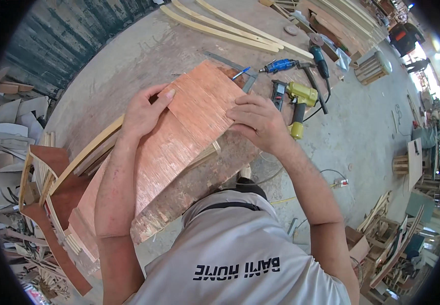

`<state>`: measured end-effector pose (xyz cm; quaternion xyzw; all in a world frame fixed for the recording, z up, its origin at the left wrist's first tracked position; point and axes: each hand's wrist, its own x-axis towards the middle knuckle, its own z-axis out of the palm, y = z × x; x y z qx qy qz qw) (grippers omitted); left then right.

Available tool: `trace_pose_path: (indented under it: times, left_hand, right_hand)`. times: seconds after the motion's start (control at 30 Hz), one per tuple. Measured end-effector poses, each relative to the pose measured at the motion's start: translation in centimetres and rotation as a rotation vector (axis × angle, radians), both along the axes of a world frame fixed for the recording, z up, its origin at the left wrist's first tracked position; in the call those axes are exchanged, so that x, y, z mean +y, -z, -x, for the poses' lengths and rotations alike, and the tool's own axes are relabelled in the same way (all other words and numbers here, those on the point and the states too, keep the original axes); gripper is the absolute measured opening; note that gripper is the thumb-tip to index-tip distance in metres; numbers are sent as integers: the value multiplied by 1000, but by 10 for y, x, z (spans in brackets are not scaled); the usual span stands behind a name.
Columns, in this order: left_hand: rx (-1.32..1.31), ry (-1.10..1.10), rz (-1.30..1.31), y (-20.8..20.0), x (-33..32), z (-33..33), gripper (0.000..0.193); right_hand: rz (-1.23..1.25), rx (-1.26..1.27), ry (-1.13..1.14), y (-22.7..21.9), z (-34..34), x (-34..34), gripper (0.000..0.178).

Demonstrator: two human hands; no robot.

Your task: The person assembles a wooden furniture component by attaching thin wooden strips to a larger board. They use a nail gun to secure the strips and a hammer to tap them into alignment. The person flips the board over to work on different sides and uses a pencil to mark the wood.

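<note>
A reddish plywood piece (207,99) lies over the far end of a longer plywood panel (161,160), which slopes toward the lower left on the workbench. My left hand (146,113) grips the left edge of the plywood, thumb on top and fingers hidden beneath. At the opposite edge my right hand (260,121) holds the plywood piece, its fingers bent over the rim. Just beyond the far corner are a blue pen (241,72) and a metal square (251,81). Under the panel, part of a curved wooden frame (95,140) shows.
To the right on the bench (123,76) sit a yellow-green nail gun (301,95), a blue air tool (281,65), a hammer (311,76) and an angle grinder (320,61). Curved wood strips (225,28) lie at the back. Scrap wood (37,249) is piled at the left.
</note>
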<state>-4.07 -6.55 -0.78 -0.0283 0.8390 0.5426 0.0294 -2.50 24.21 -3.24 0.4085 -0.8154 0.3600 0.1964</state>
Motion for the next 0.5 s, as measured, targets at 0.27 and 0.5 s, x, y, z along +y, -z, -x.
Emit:
trace_pose_path:
  times: [0.27,0.5]
  left_hand:
    - [-26,-44,-60,3,1,0,37]
    - [-20,-34,-61,14,-11,5,40]
  right_hand:
    - [27,57,-119,3,17,2,32]
    - [64,-34,-139,0,24,3,31]
